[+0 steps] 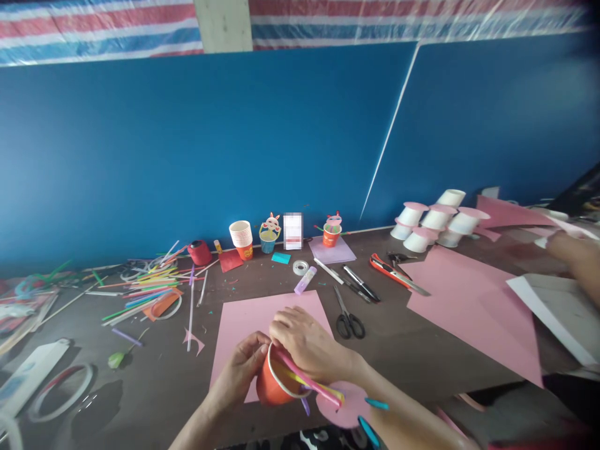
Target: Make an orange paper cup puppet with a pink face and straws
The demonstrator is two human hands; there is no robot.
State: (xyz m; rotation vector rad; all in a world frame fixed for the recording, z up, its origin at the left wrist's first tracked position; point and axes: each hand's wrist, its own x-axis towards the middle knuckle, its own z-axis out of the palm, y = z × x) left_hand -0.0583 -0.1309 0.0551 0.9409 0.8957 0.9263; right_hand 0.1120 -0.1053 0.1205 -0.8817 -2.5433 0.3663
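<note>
We see the scissors [349, 322] right of the paper sheet [244, 331] on the desk [412, 356], straws [140, 294] lying left, stacked cups [435, 222] behind right.

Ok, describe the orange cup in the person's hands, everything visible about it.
The orange cup looks like paper, with a white rim and white inside. It is tilted, mouth facing right and toward the camera, held above the pink sheet at the table's near edge. The left hand grips its side; the right hand rests over the rim. Coloured straws, pink and yellow, stick out of its mouth.
</note>
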